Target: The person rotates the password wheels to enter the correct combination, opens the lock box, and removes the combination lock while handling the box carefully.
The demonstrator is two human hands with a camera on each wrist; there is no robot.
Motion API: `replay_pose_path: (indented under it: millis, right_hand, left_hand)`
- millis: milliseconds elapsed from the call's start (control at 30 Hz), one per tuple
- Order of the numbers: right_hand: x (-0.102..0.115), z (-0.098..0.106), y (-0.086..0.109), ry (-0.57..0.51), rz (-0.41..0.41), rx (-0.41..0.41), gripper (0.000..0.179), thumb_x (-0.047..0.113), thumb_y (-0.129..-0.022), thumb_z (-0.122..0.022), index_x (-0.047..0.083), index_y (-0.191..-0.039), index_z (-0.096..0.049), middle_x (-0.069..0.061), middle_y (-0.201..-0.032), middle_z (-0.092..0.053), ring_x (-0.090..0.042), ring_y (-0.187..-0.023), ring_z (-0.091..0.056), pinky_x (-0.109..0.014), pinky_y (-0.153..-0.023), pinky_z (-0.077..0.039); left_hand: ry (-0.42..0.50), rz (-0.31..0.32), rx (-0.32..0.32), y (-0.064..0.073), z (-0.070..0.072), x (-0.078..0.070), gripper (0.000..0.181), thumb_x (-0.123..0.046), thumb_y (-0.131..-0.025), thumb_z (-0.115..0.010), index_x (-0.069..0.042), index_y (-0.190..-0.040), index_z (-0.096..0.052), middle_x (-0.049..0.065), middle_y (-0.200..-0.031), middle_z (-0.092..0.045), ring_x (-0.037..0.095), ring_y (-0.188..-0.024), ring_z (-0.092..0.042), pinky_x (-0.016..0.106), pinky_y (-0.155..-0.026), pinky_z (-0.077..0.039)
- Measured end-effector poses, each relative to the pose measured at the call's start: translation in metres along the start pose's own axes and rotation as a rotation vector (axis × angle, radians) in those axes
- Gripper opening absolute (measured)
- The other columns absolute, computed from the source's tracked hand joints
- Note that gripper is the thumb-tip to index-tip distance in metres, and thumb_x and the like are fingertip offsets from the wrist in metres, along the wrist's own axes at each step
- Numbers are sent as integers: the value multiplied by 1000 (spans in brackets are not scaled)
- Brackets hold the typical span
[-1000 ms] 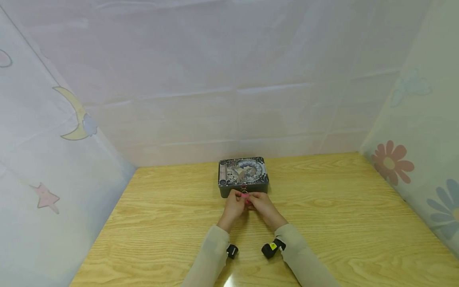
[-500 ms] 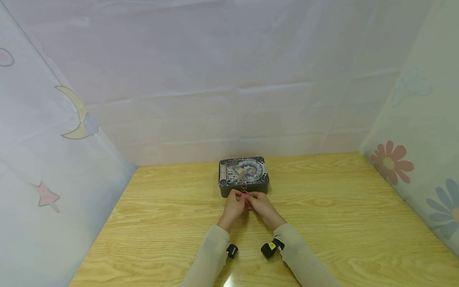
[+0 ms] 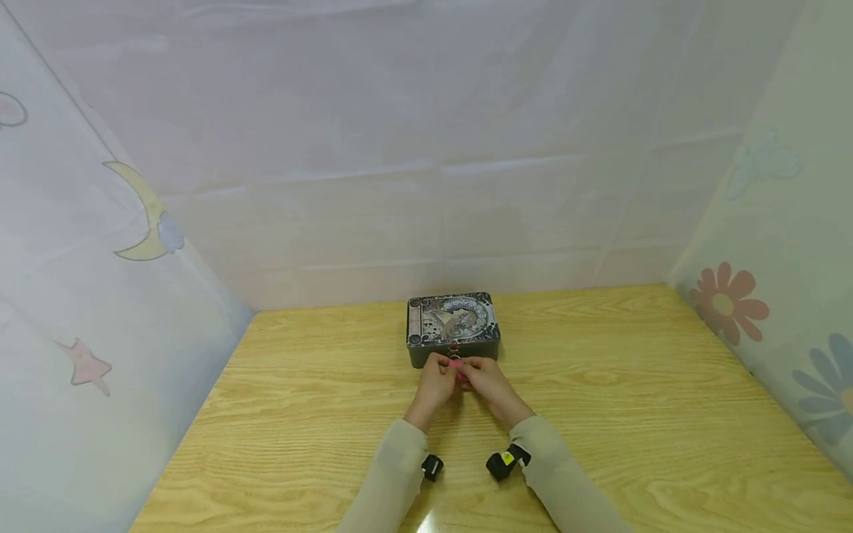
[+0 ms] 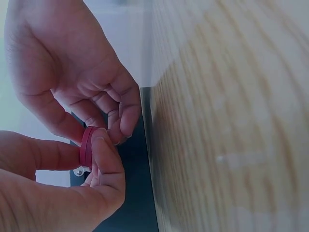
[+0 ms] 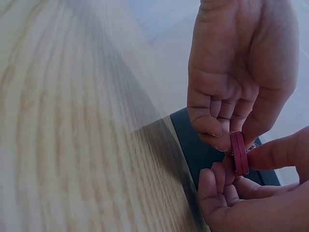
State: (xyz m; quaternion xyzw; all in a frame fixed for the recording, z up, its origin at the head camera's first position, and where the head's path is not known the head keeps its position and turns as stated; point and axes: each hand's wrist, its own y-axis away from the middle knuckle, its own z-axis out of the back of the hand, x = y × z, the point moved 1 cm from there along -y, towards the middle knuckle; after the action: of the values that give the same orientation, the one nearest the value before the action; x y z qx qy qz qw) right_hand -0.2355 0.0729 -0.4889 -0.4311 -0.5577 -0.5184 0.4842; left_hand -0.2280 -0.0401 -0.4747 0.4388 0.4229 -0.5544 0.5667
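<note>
A small pink-red padlock (image 3: 457, 369) sits at the front of a dark metal tin box (image 3: 453, 318). Its ring-like shackle (image 3: 455, 357) shows just under the box's front clasp (image 3: 453, 346). My left hand (image 3: 433, 385) pinches the padlock from the left. From the right, my right hand (image 3: 488, 379) grips it with thumb and fingertips. Both wrist views show the padlock body (image 4: 87, 147) edge-on between the two hands, with a seam along it. The fingers hide its faces. The box lid is down and bears an ornate printed picture.
The box stands near the back of a wood-grain table (image 3: 300, 392), close to a pale cloth backdrop (image 3: 400, 185). Printed cloth walls (image 3: 73, 296) rise on both sides. A small black camera (image 3: 432, 466) is strapped at the left wrist, another camera (image 3: 506, 460) at the right.
</note>
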Motion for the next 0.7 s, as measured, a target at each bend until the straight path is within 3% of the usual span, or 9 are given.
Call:
replay_pose_path:
  millis: [267,567,700]
  right_hand:
    - [3,-2,2,37,33,-3,25,3,-97,-48,-18,-109,-57,-9,-87,-61,-17,-74,-56,-32,-69,-51]
    - [1,-2,1,68,24,-24,24,1,-97,-46,-16,-109,-57,-10,-87,-60,-15,-73,-55,-28,-66,-50]
    - [0,-1,-1,43,26,-10,25,0,-96,-45,-16,-109,-58,-11,-90,-62,-16,-74,-58,-30,-69,-51]
  left_hand:
    - [-5,-25,0,1,0,1,7,7,-91,-49,9,-97,-46,3,-70,-45,30,-64,-59,29,-56,-50]
    - [-22,-24,-2,2,-1,-1,5,5,-92,-49,8,-96,-47,4,-71,-46,16,-65,-50,28,-57,-49]
    - [-14,-15,-4,1,0,-3,5,4,-93,-49,7,-96,-47,5,-72,-46,16,-65,-50,28,-57,-49]
